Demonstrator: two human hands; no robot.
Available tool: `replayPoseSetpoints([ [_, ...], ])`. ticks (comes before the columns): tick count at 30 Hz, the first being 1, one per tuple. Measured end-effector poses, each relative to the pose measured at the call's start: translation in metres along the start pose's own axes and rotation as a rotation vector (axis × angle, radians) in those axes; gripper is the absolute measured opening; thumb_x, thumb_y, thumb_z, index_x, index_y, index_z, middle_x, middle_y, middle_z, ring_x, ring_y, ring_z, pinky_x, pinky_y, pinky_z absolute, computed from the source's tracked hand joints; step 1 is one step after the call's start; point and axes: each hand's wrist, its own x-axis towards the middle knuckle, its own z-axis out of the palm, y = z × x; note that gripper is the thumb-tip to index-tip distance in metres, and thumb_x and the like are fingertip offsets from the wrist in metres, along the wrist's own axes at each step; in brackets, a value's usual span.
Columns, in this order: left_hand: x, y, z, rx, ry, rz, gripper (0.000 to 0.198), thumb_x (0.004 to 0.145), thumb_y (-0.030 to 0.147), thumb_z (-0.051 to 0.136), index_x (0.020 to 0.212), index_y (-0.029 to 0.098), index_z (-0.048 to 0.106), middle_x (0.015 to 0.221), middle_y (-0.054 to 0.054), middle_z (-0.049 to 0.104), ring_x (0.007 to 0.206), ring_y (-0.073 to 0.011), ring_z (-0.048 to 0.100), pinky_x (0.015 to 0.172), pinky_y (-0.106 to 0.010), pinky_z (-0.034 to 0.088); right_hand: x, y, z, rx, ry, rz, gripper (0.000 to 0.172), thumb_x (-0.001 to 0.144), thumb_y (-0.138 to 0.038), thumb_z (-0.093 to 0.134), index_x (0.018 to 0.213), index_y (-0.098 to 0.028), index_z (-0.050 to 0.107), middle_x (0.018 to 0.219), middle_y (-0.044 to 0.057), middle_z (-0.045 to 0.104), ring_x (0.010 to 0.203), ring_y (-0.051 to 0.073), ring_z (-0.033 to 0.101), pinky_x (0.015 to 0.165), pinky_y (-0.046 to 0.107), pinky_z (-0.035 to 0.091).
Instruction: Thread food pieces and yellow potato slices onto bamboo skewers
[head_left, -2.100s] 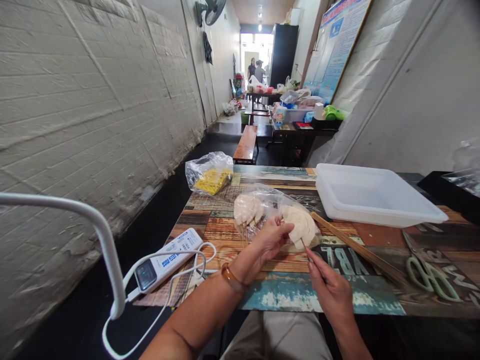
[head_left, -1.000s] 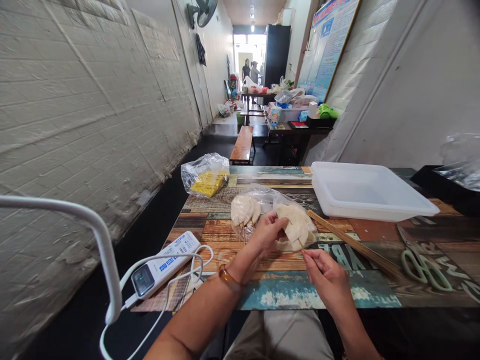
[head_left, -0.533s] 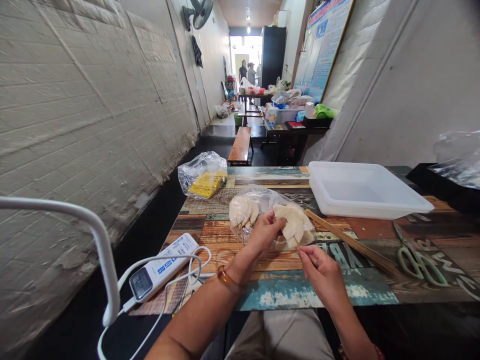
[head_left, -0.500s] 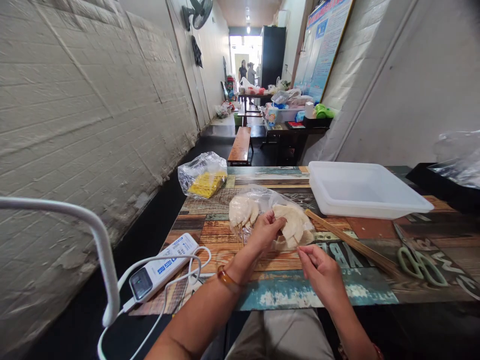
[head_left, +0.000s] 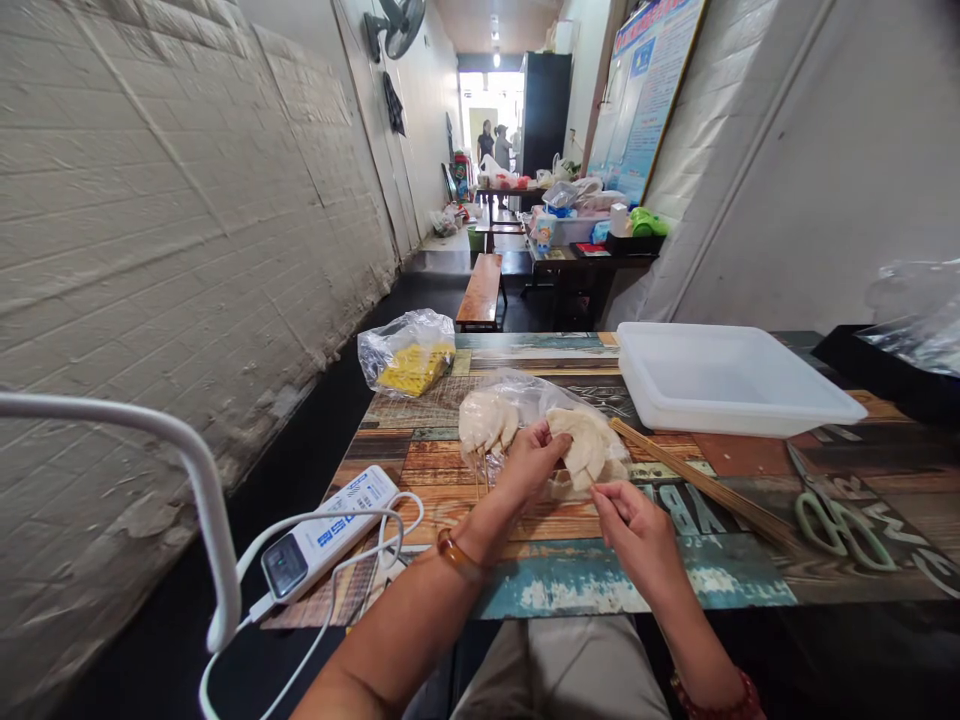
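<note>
My left hand [head_left: 531, 462] is closed on a fan of pale, flat food slices [head_left: 579, 440], held just above an open clear plastic bag [head_left: 525, 395]. My right hand [head_left: 636, 535] pinches the near end of a thin bamboo skewer [head_left: 595, 490] that runs up into those slices. A second fan of the same slices on sticks [head_left: 486, 420] lies on the bag to the left. A bundle of bare bamboo skewers [head_left: 705, 488] lies slantwise on the table to the right of my hands.
A white plastic tub [head_left: 727, 380] stands at the back right. Green-handled scissors [head_left: 836, 518] lie at the right, and a bag of yellow food [head_left: 409, 358] at the back left. A white power strip with cable [head_left: 326, 525] and a white lamp arm [head_left: 187, 470] are at the left.
My right hand has crept up toward the slices, so less skewer shows between it and them. My left hand keeps its hold on the slices. The view has shifted slightly.
</note>
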Motion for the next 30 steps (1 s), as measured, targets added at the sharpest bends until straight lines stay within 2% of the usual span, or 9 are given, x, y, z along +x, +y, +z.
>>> replayPoseSetpoints([
  [6, 0.001, 0.0, -0.001, 0.044, -0.036, 0.051, 0.022, 0.067, 0.027, 0.067, 0.083, 0.013, 0.063, 0.071, 0.0, 0.063, 0.061, -0.0094, 0.054, 0.06, -0.02, 0.043, -0.001, -0.002, -0.001, -0.008, 0.017, -0.006, 0.032, 0.087, -0.05, 0.047, 0.078, -0.021, 0.057, 0.048, -0.005, 0.048, 0.044, 0.012, 0.046, 0.047, 0.023, 0.035],
  [10, 0.001, -0.004, 0.0, 0.105, -0.026, 0.055, 0.016, 0.066, 0.021, 0.063, 0.079, 0.012, 0.062, 0.068, 0.0, 0.061, 0.056, -0.0081, 0.051, 0.054, -0.019, 0.04, -0.007, -0.002, -0.002, -0.004, 0.02, 0.024, 0.03, 0.087, -0.049, 0.048, 0.083, -0.021, 0.06, 0.048, -0.005, 0.051, 0.044, 0.012, 0.049, 0.048, 0.024, 0.038],
  [15, -0.003, -0.005, 0.002, 0.173, -0.044, 0.076, 0.022, 0.067, 0.013, 0.058, 0.088, 0.011, 0.063, 0.08, -0.004, 0.065, 0.069, -0.0118, 0.057, 0.066, -0.022, 0.045, -0.016, 0.01, -0.007, -0.017, 0.062, 0.056, 0.031, 0.083, -0.049, 0.053, 0.089, -0.021, 0.067, 0.053, -0.002, 0.059, 0.046, 0.015, 0.054, 0.045, 0.025, 0.043],
  [19, -0.005, -0.005, 0.005, 0.236, -0.065, 0.078, 0.025, 0.067, 0.012, 0.057, 0.091, 0.011, 0.065, 0.088, -0.006, 0.067, 0.075, -0.0129, 0.058, 0.07, -0.022, 0.045, -0.021, 0.02, -0.014, -0.036, 0.034, 0.081, 0.032, 0.08, -0.048, 0.056, 0.091, -0.021, 0.069, 0.056, 0.0, 0.064, 0.048, 0.017, 0.058, 0.043, 0.026, 0.045],
  [25, -0.004, -0.003, 0.005, 0.282, -0.008, 0.114, 0.029, 0.065, 0.01, 0.057, 0.093, 0.011, 0.063, 0.087, -0.006, 0.068, 0.074, -0.0133, 0.06, 0.068, -0.022, 0.047, -0.021, 0.012, -0.013, -0.129, 0.072, 0.041, 0.029, 0.084, -0.043, 0.049, 0.094, -0.023, 0.068, 0.083, 0.004, 0.074, 0.069, 0.02, 0.068, 0.059, 0.028, 0.052],
  [30, 0.0, -0.002, 0.002, 0.348, 0.041, 0.107, 0.027, 0.066, 0.013, 0.059, 0.092, 0.012, 0.063, 0.084, -0.005, 0.068, 0.073, -0.0144, 0.06, 0.065, -0.022, 0.047, -0.013, 0.009, -0.009, -0.204, 0.074, -0.078, 0.027, 0.087, -0.038, 0.046, 0.092, -0.022, 0.067, 0.092, 0.006, 0.074, 0.08, 0.021, 0.069, 0.072, 0.031, 0.052],
])
